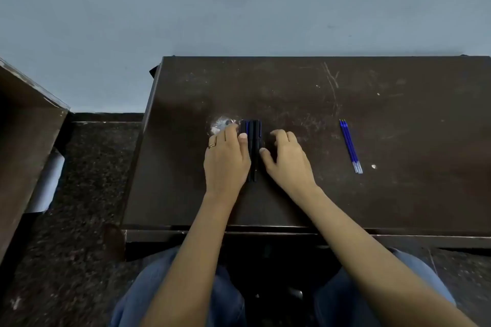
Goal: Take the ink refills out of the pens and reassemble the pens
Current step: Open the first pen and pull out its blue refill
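Flanking the pens [254, 138], left hand [227, 159] seemingly pressing them, right hand [287, 159] loosely curled, empty, refills [350, 146] apart.

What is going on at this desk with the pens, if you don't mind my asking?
A person seated at the dark desk has both hands at a row of dark pens lying side by side. The left hand rests its thumb on them; the right hand flanks them, fingers loosely curled. Blue ink refills lie apart to the right, already out.
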`<state>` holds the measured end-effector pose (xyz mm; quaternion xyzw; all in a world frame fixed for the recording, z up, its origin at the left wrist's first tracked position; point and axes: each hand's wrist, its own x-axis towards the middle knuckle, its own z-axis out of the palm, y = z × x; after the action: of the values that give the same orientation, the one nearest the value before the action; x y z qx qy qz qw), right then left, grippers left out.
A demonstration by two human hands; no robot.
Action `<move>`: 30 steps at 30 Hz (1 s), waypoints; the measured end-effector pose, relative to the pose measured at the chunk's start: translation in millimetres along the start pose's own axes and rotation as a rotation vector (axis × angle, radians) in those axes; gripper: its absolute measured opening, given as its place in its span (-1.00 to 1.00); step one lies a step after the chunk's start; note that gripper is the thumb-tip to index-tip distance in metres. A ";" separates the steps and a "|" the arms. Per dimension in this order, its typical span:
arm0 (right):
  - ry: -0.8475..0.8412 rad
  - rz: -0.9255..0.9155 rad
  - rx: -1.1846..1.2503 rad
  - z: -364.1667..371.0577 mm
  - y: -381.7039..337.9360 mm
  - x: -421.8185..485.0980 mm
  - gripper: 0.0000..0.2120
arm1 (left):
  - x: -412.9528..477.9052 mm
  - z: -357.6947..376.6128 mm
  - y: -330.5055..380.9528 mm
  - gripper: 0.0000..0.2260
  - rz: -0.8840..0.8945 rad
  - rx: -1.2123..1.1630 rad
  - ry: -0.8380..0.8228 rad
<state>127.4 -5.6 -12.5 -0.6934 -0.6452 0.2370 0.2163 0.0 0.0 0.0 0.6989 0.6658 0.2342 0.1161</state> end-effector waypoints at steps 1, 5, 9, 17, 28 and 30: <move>0.008 0.015 0.009 2.3 0.0 3.4 -0.60 | 4.1 1.4 0.7 -0.72 -0.012 -0.027 0.007; -0.012 0.070 0.004 8.9 -4.2 16.9 -0.65 | 19.3 8.4 2.5 -0.73 -0.034 -0.060 0.016; -0.019 0.115 -0.004 12.0 -8.5 22.8 -0.70 | 23.5 9.5 -1.4 -0.74 -0.087 -0.103 0.020; -0.099 0.185 -0.113 6.4 -12.6 22.0 -0.77 | 22.8 13.0 4.1 -0.81 -0.203 -0.229 -0.095; -0.262 0.230 0.600 -18.2 -9.6 25.0 -0.89 | 26.6 19.9 7.2 -0.84 -0.353 -0.671 -0.228; -0.288 0.263 0.683 -19.9 -8.4 27.3 -0.90 | 26.9 21.5 6.6 -0.83 -0.358 -0.708 -0.230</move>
<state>134.4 22.3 7.1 -0.6179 -0.4587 0.5587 0.3094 16.3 29.2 -10.8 0.5107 0.6379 0.3453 0.4617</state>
